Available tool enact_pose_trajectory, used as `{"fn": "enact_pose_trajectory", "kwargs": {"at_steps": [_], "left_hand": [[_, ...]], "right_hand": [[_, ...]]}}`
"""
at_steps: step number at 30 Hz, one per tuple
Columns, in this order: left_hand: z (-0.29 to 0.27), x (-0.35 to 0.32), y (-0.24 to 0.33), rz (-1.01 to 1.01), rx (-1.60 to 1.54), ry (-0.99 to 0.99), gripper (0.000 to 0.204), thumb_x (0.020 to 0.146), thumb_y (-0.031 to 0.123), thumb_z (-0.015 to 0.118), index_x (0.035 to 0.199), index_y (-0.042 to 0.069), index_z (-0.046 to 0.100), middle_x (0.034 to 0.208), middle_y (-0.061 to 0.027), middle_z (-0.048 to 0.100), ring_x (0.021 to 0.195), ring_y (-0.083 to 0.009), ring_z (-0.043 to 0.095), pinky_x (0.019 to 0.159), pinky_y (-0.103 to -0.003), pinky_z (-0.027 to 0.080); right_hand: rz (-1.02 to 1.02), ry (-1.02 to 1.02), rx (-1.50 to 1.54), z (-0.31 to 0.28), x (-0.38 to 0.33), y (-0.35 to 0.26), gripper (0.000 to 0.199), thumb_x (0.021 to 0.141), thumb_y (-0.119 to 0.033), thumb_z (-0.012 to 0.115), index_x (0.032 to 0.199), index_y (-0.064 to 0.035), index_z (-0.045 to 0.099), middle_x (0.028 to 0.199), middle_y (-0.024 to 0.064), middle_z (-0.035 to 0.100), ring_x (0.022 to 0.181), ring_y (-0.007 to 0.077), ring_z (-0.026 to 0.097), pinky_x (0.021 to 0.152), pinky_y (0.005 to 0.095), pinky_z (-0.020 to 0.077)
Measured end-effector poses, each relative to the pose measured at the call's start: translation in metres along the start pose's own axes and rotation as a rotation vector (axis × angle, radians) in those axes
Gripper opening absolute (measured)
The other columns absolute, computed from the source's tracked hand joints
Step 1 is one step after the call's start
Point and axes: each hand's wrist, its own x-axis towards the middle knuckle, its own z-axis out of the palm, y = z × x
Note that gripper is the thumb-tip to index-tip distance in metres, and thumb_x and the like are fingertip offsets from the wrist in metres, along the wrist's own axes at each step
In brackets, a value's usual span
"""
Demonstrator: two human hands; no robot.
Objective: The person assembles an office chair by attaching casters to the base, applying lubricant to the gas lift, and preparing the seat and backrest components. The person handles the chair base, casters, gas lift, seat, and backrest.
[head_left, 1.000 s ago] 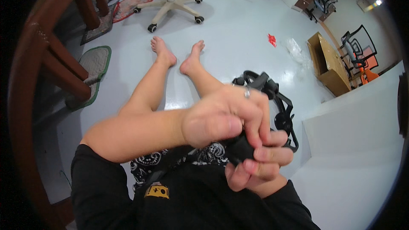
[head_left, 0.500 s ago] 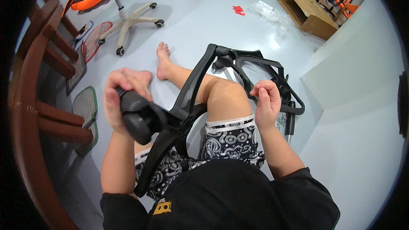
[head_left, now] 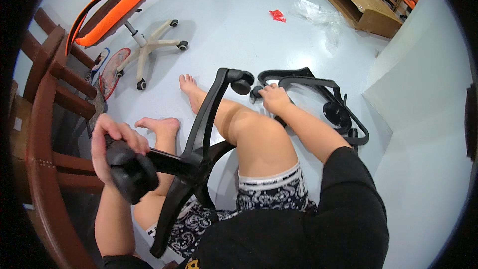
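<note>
The black chair base (head_left: 199,144) lies across the person's lap. The left hand (head_left: 115,142) is wrapped around a caster (head_left: 130,172) at one arm's end. The right hand (head_left: 274,98), fingers curled, has moved to another caster (head_left: 257,92) on the floor.

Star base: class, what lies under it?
Under the star base are the person's bare legs and patterned shorts. The floor beneath them is covered.

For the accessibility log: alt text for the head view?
Seated on a pale floor, a person's left hand grips a caster on a black chair base across their lap; the right hand touches a caster near another arm's tip.
</note>
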Motion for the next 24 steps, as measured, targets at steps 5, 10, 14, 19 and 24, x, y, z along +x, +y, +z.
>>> {"fn": "enact_pose_trajectory", "kwargs": {"at_steps": [5, 10, 14, 19, 24], "left_hand": [[0.004, 0.012, 0.012, 0.073, 0.08, 0.128, 0.03, 0.098, 0.033, 0.026, 0.086, 0.008, 0.038, 0.059, -0.0093, 0.046, 0.05, -0.0217, 0.05, 0.056, -0.036, 0.046], [-0.042, 0.019, 0.02, 0.019, 0.102, 0.217, 0.028, 0.097, 0.033, 0.029, 0.087, 0.009, 0.04, 0.064, -0.0083, 0.049, 0.053, -0.0219, 0.052, 0.055, -0.035, 0.047], [-0.069, 0.058, 0.005, -0.025, 0.171, 0.621, 0.029, 0.093, 0.036, 0.042, 0.09, 0.011, 0.054, 0.076, -0.0079, 0.058, 0.058, -0.0221, 0.056, 0.055, -0.035, 0.048], [-0.073, 0.113, 0.0, -0.284, 0.377, 0.769, 0.041, 0.086, 0.041, 0.051, 0.092, 0.001, 0.055, 0.075, -0.0119, 0.056, 0.061, -0.0196, 0.053, 0.056, -0.033, 0.045], [-0.117, 0.121, -0.011, -0.414, 0.397, 0.805, 0.043, 0.085, 0.047, 0.051, 0.094, 0.006, 0.059, 0.071, -0.008, 0.055, 0.056, -0.0195, 0.051, 0.051, -0.034, 0.044]], "right_hand": [[-0.044, -0.101, -0.178, 0.04, 0.041, 0.0, 0.049, 0.089, -0.019, 0.043, 0.137, -0.0216, 0.035, 0.141, 0.0087, 0.036, 0.137, 0.0293, 0.02, 0.105, 0.0536, 0.0227], [-0.108, 0.034, -0.216, 0.042, 0.045, 0.0, 0.029, 0.079, -0.023, 0.057, 0.107, -0.0131, 0.056, 0.111, 0.0101, 0.054, 0.116, 0.0277, 0.045, 0.093, 0.0468, 0.0365], [-0.047, 0.458, 0.194, 0.037, 0.025, 0.007, 0.022, 0.065, -0.015, 0.065, 0.087, -0.0132, 0.063, 0.097, 0.0067, 0.058, 0.1, 0.0271, 0.054, 0.08, 0.0409, 0.0464], [-0.179, 0.295, 0.088, 0.048, 0.011, 0.005, 0.041, 0.068, -0.015, 0.065, 0.109, -0.0155, 0.059, 0.116, 0.0116, 0.054, 0.114, 0.0302, 0.049, 0.09, 0.0445, 0.0424], [-0.556, 0.03, 0.099, 0.083, -0.004, -0.032, 0.043, 0.071, -0.016, 0.065, 0.113, -0.0138, 0.056, 0.116, 0.0142, 0.054, 0.114, 0.0305, 0.047, 0.09, 0.0431, 0.0407]]}}
